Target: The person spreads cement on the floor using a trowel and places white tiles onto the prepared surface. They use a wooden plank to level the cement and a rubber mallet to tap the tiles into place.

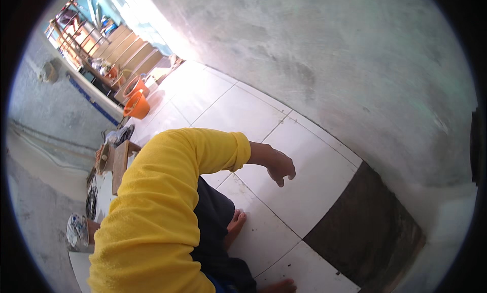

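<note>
My left hand (pixel 279 167) reaches across from the left in a yellow sleeve (pixel 157 191). It hangs above a large white floor tile (pixel 304 191), the fingers loosely bent and apart, and nothing shows in it. Whether it touches the tile I cannot tell. To the right of that tile lies a dark, untiled patch (pixel 366 227) of floor beside the wall. My right hand is out of the picture. My bare feet (pixel 237 223) rest on the tiles below the arm.
A grey plastered wall (pixel 345 64) runs along the right. Orange buckets (pixel 137 105) stand at the far left, near brown steps (pixel 127 49). Along the left wall are a wooden stool-like piece (pixel 120 163), a black coiled cable (pixel 91 201) and a plastic bag (pixel 77 229).
</note>
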Demonstrator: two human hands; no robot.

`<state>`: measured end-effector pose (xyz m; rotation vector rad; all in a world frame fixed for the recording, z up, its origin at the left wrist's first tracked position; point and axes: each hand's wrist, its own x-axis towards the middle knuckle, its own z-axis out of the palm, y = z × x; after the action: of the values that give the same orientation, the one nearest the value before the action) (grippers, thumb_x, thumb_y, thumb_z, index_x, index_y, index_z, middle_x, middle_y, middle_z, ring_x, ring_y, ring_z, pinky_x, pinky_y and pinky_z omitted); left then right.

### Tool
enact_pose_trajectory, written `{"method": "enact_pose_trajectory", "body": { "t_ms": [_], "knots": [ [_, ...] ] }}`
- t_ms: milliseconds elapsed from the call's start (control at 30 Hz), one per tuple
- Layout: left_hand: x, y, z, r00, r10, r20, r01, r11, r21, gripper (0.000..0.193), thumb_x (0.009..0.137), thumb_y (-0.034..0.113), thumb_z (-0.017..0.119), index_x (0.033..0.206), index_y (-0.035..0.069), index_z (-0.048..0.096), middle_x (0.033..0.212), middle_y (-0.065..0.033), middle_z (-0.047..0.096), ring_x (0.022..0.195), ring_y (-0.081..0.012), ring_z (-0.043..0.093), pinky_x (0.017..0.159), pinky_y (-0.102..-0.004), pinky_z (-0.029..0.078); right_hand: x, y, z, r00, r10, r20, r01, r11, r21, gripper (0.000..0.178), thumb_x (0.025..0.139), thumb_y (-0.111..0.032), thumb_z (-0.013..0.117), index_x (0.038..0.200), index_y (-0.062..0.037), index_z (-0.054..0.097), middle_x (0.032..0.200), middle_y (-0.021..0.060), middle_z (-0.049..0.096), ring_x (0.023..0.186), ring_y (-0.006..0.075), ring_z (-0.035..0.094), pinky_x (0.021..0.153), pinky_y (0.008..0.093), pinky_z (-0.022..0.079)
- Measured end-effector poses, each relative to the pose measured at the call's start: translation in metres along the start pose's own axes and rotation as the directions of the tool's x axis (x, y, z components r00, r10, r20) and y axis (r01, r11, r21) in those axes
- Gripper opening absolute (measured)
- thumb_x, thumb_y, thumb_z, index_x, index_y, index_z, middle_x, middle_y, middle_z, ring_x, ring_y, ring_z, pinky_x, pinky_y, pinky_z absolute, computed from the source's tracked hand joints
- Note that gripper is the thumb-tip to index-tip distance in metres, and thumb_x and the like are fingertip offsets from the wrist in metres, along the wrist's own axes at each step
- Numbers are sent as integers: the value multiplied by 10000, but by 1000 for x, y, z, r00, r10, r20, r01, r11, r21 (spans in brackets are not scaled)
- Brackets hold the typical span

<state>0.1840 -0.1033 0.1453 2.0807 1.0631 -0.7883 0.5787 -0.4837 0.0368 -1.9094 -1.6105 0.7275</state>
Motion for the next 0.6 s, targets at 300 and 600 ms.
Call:
{"method": "enact_pose_trajectory", "body": {
  "t_ms": [300, 600],
  "knots": [
    [-54, -6, 7, 943, -187, -275, 9, 840, -542, 499, 860, 93, 686, 1352, 15, 648, 913, -100, 736, 885, -302, 717, 811, -427, 571, -43, -30, -12, 862, 84, 501, -75, 996, -37, 640, 1003, -498, 684, 1344, 37, 601, 1394, 227, 602, 1214, 390, 593, 1055, 492, 485],
    [-322, 75, 159, 781, -615, 107, 205, 90, -975, 637, 1060, 496, 577, 1452, -6, 588, 1416, -229, 651, 1322, -355, 617, 1151, -425, 452, -56, -109, -102, 699, 160, 697, -75, 986, -150, 648, 982, -508, 708, 1353, 13, 604, 1405, 228, 600, 1243, 402, 572, 1068, 512, 470]
  ]
}}
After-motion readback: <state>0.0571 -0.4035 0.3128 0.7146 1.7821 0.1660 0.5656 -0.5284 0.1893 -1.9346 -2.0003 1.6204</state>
